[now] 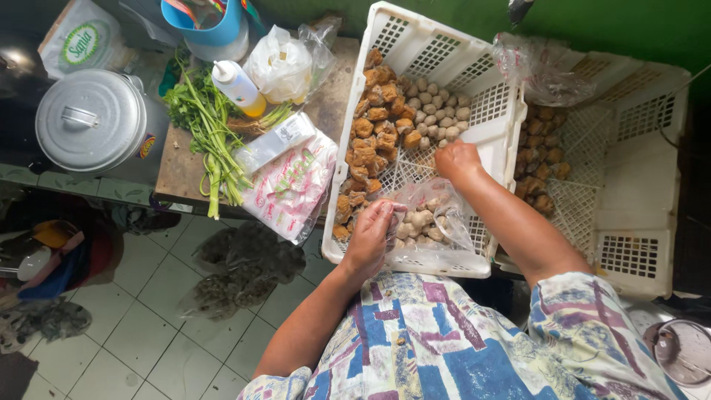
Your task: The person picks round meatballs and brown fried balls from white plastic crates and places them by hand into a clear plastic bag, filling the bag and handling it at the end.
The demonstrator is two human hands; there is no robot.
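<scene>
Plastic bag (433,222) beside fried tofu (370,133)

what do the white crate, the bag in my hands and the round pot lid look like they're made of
White crate: likely moulded plastic, matt, with lattice walls. Bag: thin clear plastic film, crinkled and glossy, its contents showing through. Pot lid: probably aluminium, dull silver-grey sheen.

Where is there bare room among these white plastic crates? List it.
Free: the bare lattice floor of the right-hand white plastic crate, beside its brown fried pieces. Crowded: the middle white plastic crate, with brown fried pieces, pale round balls, the clear plastic bag, the left hand and right hand.
</scene>
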